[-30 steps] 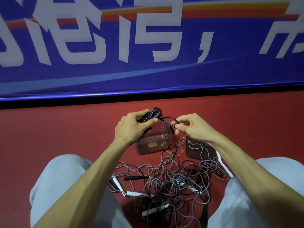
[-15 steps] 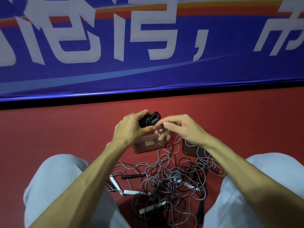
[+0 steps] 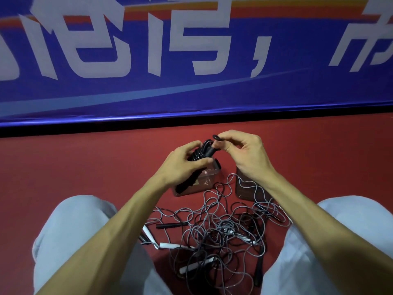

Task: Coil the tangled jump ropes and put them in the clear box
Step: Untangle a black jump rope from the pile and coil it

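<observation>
left hand (image 3: pixel 180 165) grips black rope coil (image 3: pixel 202 153) | right hand (image 3: pixel 244 155) pinches its loop end | clear box (image 3: pixel 204 184) below

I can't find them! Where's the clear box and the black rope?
clear box (image 3: pixel 209 182): head view, its front wall.
black rope (image 3: pixel 202 152): head view, the coil held by the left hand (image 3: pixel 180 166).

Banner (image 3: pixel 191 92): blue, hung along the far edge of the floor, filling the upper half of the view.
Characters (image 3: pixel 204 39): large, white, printed across the banner.
Stripes: an orange-red band (image 3: pixel 276 9) along the top, a pale blue curve (image 3: pixel 127 96) lower down.
Black strip (image 3: pixel 63 132): runs under the banner's bottom edge.
Floor (image 3: pixel 85 162): red, matte.
Trousers: light grey, left knee (image 3: pixel 74 231) and right knee (image 3: pixel 340 231) at the bottom corners.
</observation>
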`<state>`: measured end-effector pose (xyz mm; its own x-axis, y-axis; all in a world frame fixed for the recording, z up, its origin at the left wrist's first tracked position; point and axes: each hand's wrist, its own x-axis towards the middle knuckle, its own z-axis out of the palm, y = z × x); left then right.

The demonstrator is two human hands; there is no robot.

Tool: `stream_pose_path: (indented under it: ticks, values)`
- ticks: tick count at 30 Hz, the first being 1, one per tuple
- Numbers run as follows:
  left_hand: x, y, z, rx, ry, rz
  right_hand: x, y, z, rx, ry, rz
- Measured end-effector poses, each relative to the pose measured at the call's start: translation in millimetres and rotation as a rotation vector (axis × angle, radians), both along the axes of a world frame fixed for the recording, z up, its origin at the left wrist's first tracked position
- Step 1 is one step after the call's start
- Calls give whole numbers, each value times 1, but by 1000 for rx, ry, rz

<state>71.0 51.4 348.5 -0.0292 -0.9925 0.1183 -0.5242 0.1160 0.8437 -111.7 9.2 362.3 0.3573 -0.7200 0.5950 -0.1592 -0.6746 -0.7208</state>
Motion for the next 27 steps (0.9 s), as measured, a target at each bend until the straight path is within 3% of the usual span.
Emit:
stream_pose_path:
  ticks: [4, 9, 15, 27]
  values:
    - [-2, 1, 0, 73, 297, -14, 1, 1, 5, 23, -9, 86]
    - [-1, -1, -2, 54, 376, 66, 4, 2, 4, 51, -22, -16]
    - [0, -5, -10, -132, 189, 191, 8, 4, 1, 36, -23, -263]
    - [-15, 8, -5, -264, -148, 222, 15, 9, 0, -115, 124, -462]
